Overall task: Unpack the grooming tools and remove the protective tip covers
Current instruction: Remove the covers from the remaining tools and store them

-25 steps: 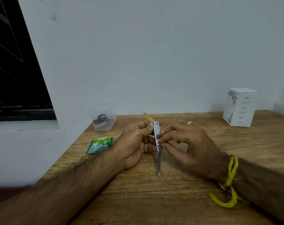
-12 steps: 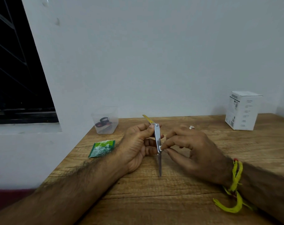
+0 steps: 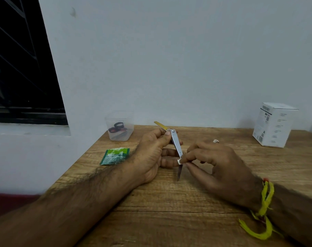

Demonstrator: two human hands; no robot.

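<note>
The left hand (image 3: 151,155) holds a slim metal grooming tool (image 3: 176,145) near its upper end, the thumb curled over the front of it just below the pivot rivet and the other fingers wrapped behind. A yellow part (image 3: 161,126) sticks out above and to the left of that thumb, past the fingertips. From the grip the steel body runs down and slightly right, passing in front of the left hand's lower 2 fingers, and ends in a darker narrow blade (image 3: 179,172) whose point hangs just above the wooden table (image 3: 169,220).

The right hand (image 3: 217,164) meets the tool lower down. Its thumb and forefinger are closed in a pinch at the spot where the bright steel gives way to the blade, and a small pale piece (image 3: 179,161), possibly a tip cover, shows right at those fingertips, touching the tool. The remaining right fingers are curled loosely behind the pinch. A yellow thread (image 3: 264,211) is tied round the right wrist.

Beyond the left knuckles, a green sachet (image 3: 114,156) lies flat on the table, and farther back stands a clear plastic tub (image 3: 119,126) with dark and red items inside. Well away from the right hand's fingers, at the far right, stands a white box (image 3: 274,124).
</note>
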